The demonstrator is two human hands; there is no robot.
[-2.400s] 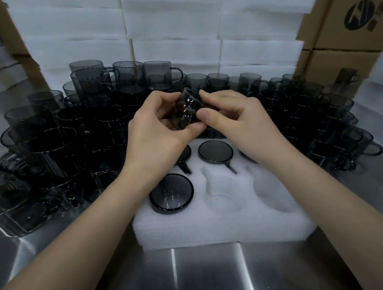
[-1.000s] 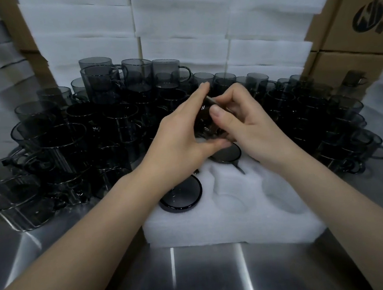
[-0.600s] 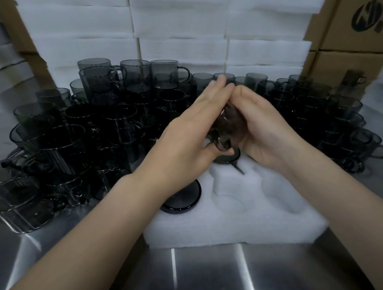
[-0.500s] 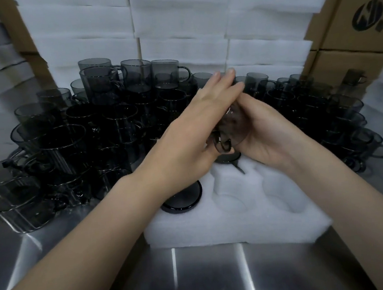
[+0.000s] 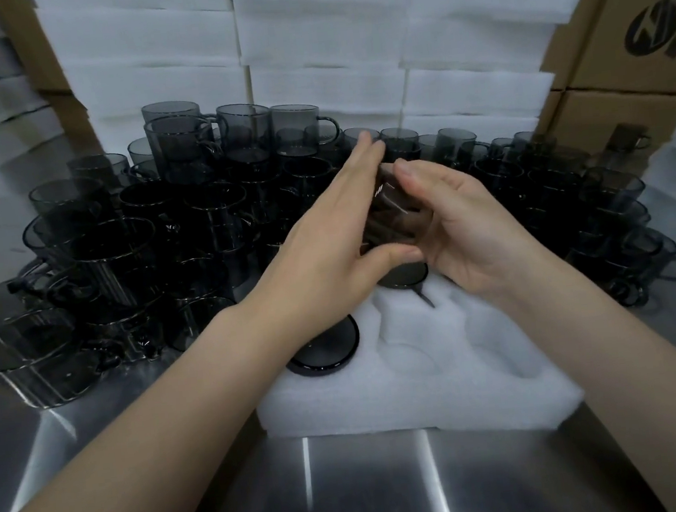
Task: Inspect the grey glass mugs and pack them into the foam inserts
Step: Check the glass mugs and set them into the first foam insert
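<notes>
Head view, single frame.

- Landmark: the white foam insert (image 5: 418,397), lying on the steel table (image 5: 352,487).
- The grey glass mug (image 5: 395,218) under inspection is held in the air above the back centre of the foam insert, between both hands and clear of the foam.
- Left hand (image 5: 327,252): fingers straight and together, laid flat against the mug's left side. The thumb reaches out beneath the mug. The hand is not clenched.
- Right hand (image 5: 467,234): fingers curled round the mug's right side, thumb at its upper edge, so it grips the mug.
- The mug's handle is not clearly visible in this frame.

Contents of the foam insert:
- The front-left cavity holds a seated mug (image 5: 324,351), showing a dark round face. I cannot tell whether this is the mouth or the base.
- The back-centre cavity holds a second seated mug (image 5: 403,277), directly below the held one and partly covered by the hands. A thin dark handle runs from it into a slot in the foam.
- The front-centre and front-right cavities show only white foam.
- The back-left and back-right cavities are hidden by the forearms.

Surroundings:
- To the left of and behind the foam insert is a dense cluster of loose mugs (image 5: 131,252), some stacked two high.
- To the right of the foam insert is another cluster of mugs (image 5: 581,205).
- Behind the foam insert are stacked foam sheets (image 5: 327,48).
- Behind and to the right of the foam insert are cardboard boxes (image 5: 637,28) with a dark printed logo.
</notes>
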